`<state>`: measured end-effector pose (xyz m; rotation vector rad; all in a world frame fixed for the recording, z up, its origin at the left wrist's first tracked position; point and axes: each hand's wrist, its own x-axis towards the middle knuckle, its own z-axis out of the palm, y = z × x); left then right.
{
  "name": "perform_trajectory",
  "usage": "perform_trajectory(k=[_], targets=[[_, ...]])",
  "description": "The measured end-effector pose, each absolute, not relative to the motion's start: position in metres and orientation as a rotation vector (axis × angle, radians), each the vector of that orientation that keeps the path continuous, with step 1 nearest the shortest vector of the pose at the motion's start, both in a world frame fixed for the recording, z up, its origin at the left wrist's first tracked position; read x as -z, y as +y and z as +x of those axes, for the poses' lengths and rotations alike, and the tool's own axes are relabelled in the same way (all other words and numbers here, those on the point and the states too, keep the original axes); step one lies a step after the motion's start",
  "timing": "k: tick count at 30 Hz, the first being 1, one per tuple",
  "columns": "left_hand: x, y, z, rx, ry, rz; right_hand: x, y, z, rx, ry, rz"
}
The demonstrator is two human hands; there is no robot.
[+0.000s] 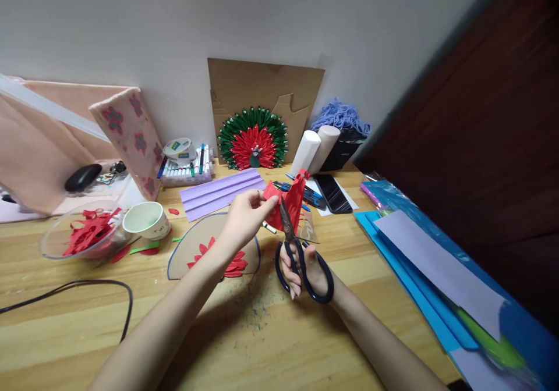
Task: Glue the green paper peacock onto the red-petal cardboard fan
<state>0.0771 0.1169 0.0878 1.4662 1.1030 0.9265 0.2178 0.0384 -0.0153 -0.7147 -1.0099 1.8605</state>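
Observation:
My left hand (pixel 251 213) pinches the edge of a piece of red crepe paper (pixel 296 196) in the air above the table. Through the black handles of a pair of scissors (pixel 301 263) go the fingers of my right hand (pixel 308 269). The scissors' blades point up and lie against the red paper, close to my left fingertips. Below my left forearm rests a half-round cardboard piece (pixel 183 257) with a blue outline and red petals (pixel 236 264) on it. My forearm hides part of it.
A clear bowl (pixel 52 242) of red strips and a paper cup (pixel 146 221) stand left. Behind are purple paper (pixel 218 190), markers (pixel 186 173), a peacock craft (pixel 254 141), white rolls (pixel 305 151) and a phone (pixel 333 193). Blue folders (pixel 408 280) lie right; a black cable (pixel 100 281) crosses the left.

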Motion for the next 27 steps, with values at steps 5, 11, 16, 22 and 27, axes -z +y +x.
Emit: perform_trajectory(k=[5,11,16,22,27], targets=[[-0.085,0.119,0.077,-0.849,1.088,1.520,0.001,0.034,0.220,-1.825,-1.087,-0.819],[-0.079,0.121,0.079,-0.806,1.028,1.509,-0.006,0.035,0.221,-1.815,-1.084,-0.861],[-0.075,0.122,0.079,-0.804,0.995,1.529,-0.005,0.035,0.221,-1.819,-1.065,-0.882],[-0.078,0.122,0.077,-0.794,1.000,1.549,-0.007,0.036,0.221,-1.805,-1.112,-0.948],[-0.078,0.124,0.076,-0.791,1.006,1.521,-0.011,0.035,0.221,-1.740,-1.141,-1.021]])
